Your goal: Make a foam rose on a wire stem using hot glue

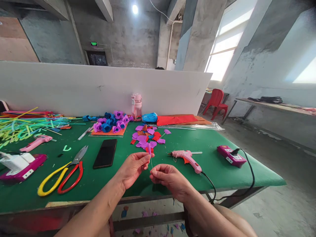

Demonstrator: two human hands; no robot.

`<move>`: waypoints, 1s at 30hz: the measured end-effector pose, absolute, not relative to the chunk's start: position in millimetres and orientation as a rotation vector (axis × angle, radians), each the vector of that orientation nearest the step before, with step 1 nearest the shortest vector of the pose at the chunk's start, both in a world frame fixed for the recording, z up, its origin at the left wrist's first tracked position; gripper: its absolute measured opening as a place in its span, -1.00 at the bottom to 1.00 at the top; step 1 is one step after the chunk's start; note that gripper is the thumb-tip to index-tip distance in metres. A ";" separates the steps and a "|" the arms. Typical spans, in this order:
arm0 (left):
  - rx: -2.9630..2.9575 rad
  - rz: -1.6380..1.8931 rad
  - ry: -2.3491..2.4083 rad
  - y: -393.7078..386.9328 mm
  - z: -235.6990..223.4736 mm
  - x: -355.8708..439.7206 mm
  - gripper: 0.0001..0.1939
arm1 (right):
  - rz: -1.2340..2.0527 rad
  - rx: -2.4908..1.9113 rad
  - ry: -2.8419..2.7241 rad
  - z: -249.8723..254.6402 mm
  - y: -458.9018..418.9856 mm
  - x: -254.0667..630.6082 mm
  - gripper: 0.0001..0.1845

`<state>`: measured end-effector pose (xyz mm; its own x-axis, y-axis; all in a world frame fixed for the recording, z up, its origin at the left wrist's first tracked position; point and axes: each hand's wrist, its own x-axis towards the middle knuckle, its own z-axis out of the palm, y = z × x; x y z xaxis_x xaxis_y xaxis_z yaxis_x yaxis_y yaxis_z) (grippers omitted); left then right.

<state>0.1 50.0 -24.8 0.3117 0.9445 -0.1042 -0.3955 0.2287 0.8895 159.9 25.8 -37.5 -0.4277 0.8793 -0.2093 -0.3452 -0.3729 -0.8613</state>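
Note:
My left hand (135,164) is closed, pinching a purple petal (149,148) between thumb and fingertips. A thin pale stick (151,162) runs down from that petal, and my right hand (169,177) closes its fingertips on the lower end. The petal's wrap around the stick is partly hidden by my left fingers. Just beyond my hands lies a loose pile of purple, red, brown and blue petals (142,142). To the right of them rests a pink glue gun (187,155), its nozzle pointing left.
Scissors (72,168), a black phone (105,153) and a second pink glue gun (37,143) lie left. Behind are purple and blue flowers (111,122), a pink bottle (136,107) and red sheets (176,119). A corded power strip (230,156) sits right.

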 end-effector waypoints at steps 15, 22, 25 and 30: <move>0.837 1.121 0.780 47.3 -22.1 4.4 -0.77 | 1.907 -0.871 -1.014 -35.8 24.5 157.6 -0.68; 1.165 0.970 0.907 38.3 -13.8 8.9 -0.69 | 1.907 -0.770 -0.916 -36.1 28.6 161.3 -0.72; 1.264 1.027 0.942 35.7 -12.0 14.0 -0.78 | 1.908 -0.771 -0.897 -38.0 28.9 161.2 -0.72; 1.325 1.174 0.989 39.4 -11.9 10.2 -0.77 | 1.747 -0.892 -1.051 -36.4 28.6 161.7 -0.67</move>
<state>10.2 39.4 -11.9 0.1739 0.9788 0.1078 -0.0601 -0.0987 0.9933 161.7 28.6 -36.4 -0.3507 0.9272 -0.1315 -0.3181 -0.2500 -0.9145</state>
